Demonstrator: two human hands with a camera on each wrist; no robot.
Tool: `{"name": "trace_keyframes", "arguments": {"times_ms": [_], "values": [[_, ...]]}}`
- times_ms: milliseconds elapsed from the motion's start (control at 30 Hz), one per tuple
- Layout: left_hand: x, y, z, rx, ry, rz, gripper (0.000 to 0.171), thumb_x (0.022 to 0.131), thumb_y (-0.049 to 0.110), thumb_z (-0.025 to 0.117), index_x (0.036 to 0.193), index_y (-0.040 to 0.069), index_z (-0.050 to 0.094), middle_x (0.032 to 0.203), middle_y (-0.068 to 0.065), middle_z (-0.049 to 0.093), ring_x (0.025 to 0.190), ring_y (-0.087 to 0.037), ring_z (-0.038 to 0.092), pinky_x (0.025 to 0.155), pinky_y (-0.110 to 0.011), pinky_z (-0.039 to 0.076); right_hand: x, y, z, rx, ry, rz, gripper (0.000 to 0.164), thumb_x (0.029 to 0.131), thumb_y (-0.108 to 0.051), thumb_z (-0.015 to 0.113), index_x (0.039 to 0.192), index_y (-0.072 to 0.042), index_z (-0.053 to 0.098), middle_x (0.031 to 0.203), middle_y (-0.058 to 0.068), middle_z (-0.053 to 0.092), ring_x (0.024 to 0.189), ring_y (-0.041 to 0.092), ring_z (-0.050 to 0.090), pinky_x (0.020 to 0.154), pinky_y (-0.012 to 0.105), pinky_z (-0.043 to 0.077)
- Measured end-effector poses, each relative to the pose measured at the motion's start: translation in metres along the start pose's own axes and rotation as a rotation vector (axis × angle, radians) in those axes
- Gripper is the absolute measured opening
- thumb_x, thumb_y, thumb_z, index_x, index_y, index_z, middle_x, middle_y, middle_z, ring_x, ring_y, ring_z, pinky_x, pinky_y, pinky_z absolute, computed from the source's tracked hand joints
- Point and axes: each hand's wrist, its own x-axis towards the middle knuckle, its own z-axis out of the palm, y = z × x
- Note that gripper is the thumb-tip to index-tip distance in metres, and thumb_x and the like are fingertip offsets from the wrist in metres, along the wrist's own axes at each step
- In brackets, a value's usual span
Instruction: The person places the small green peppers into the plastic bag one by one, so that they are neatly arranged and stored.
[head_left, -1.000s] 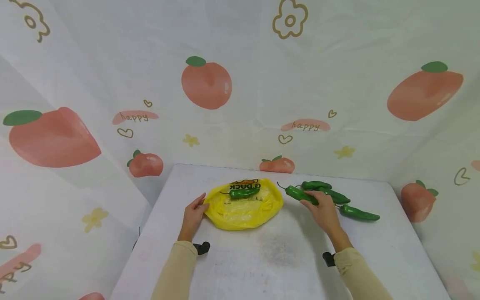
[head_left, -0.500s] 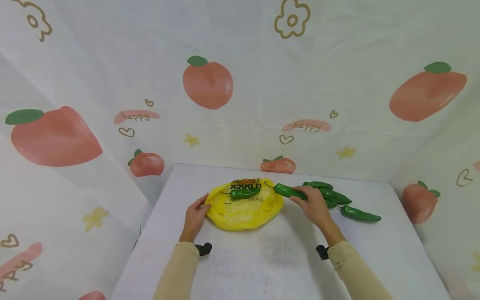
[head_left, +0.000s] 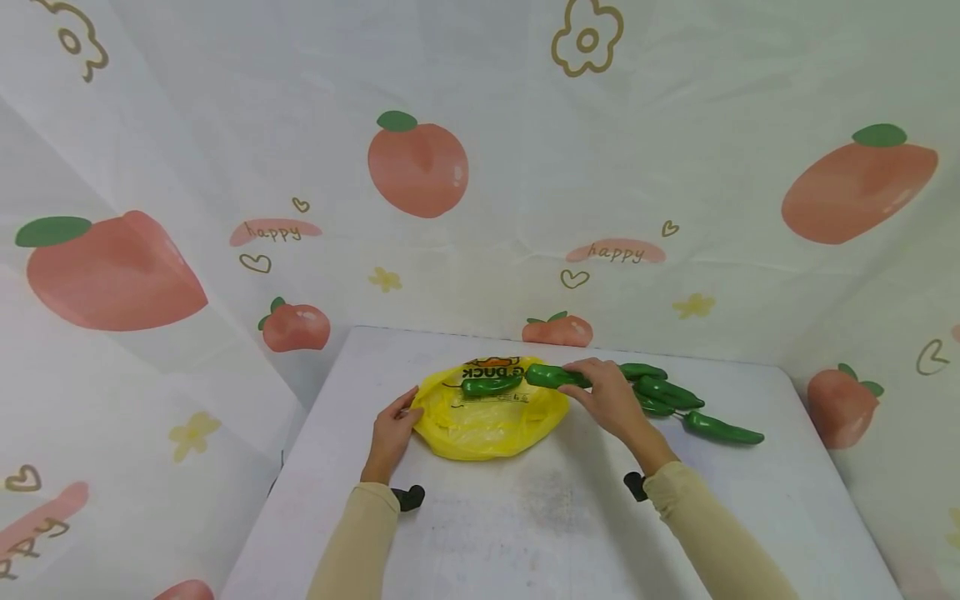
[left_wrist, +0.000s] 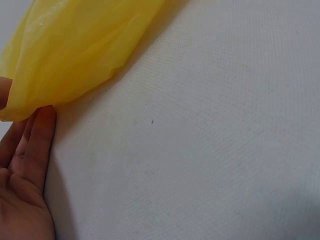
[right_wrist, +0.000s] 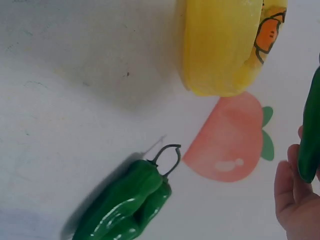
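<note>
A yellow plastic bag (head_left: 480,437) with a printed duck logo lies spread open on the table, one green pepper (head_left: 487,387) inside it. At its left edge my left hand (head_left: 390,437) pinches the rim; the left wrist view has the bag's edge (left_wrist: 75,65) between thumb and fingers. My right hand (head_left: 611,404) grips another green pepper (head_left: 549,377) by its lower end, above the bag's right side, stem end pointing left. The right wrist view shows that held pepper (right_wrist: 311,130) raised at its right border, apart from the bag.
Several more green peppers (head_left: 667,390) lie to the right of the bag, one pepper (head_left: 723,429) farthest right. A white table (head_left: 510,533) carries everything. Behind it hangs a white cloth (head_left: 480,275) printed with fruit.
My right hand has carried its pepper leftward from beside the pile to over the bag's right side. The left hand keeps its place at the bag's rim.
</note>
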Motion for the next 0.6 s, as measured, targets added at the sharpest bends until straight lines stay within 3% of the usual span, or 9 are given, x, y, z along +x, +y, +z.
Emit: {"name": "trace_keyframes", "arguments": {"times_ms": [233,600], "values": [[0.001,0.0,0.0,0.004,-0.007,0.002,0.047,0.099,0.03,0.063,0.145,0.034,0.057,0.151,-0.004,0.056,0.113,-0.022,0.051,0.101,-0.037,0.043,0.009,-0.008,0.004,0.023,-0.039,-0.039,0.036,0.087,-0.024,0.079,0.119,-0.009,0.073,0.118,0.009,0.075,0.107,0.029,0.065,0.097,0.048,0.049],[0.002,-0.003,0.0,0.011,0.003,-0.003,0.047,0.099,0.03,0.062,0.145,0.034,0.057,0.15,-0.005,0.055,0.111,-0.021,0.051,0.096,-0.032,0.045,0.023,-0.013,0.011,-0.014,-0.127,0.0,0.04,0.091,-0.032,0.075,0.124,-0.01,0.071,0.125,0.008,0.073,0.115,0.032,0.062,0.104,0.052,0.049]]}}
